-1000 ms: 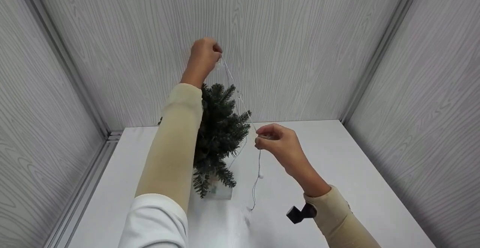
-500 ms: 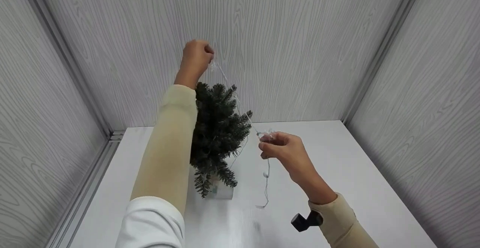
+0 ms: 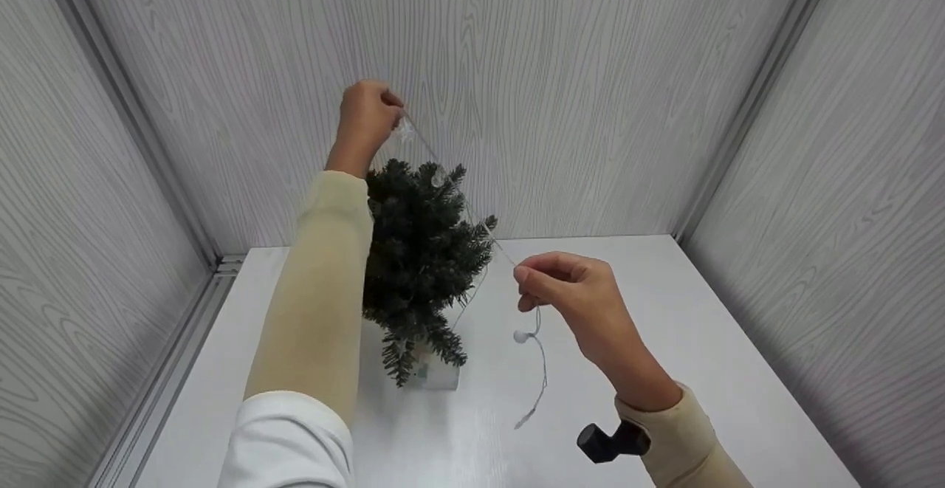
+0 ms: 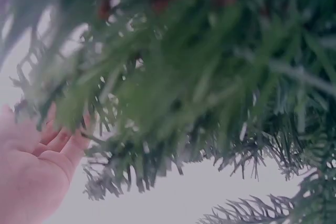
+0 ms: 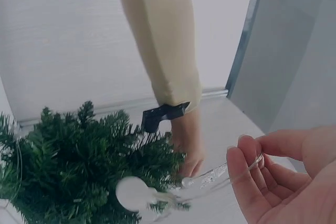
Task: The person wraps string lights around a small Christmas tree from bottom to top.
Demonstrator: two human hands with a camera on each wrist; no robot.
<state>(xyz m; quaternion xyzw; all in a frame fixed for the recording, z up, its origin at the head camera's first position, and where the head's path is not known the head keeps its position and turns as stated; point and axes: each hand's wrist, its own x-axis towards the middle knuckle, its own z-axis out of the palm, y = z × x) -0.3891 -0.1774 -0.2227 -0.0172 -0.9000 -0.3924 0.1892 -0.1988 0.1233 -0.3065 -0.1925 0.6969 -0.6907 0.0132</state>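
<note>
A small green artificial Christmas tree (image 3: 424,252) stands in a pale block-like base (image 3: 443,377). Above and behind its top, my left hand (image 3: 365,119) pinches a thin clear string of lights (image 3: 504,252), with a clear star-shaped piece (image 3: 406,131) hanging just below the fingers. The cord slants down across the tree's right side to my right hand (image 3: 576,292), which pinches it between thumb and fingertips. Below that hand dangles the loose end with a round white piece (image 3: 521,337). In the left wrist view, branches (image 4: 173,93) hide the left fingertips. A blurred white disc (image 5: 132,193) hangs in the right wrist view.
The tree stands on a white table (image 3: 627,355). Grey wood-grain panels rise behind (image 3: 561,89) and at both sides. Another strand (image 3: 472,300) hangs down the tree's right side towards the base. My left forearm (image 3: 317,281) covers the tree's left part.
My left hand has moved left, and my right hand has shifted right and slightly down. The cord between them is drawn out straighter, and its loose end has swung right.
</note>
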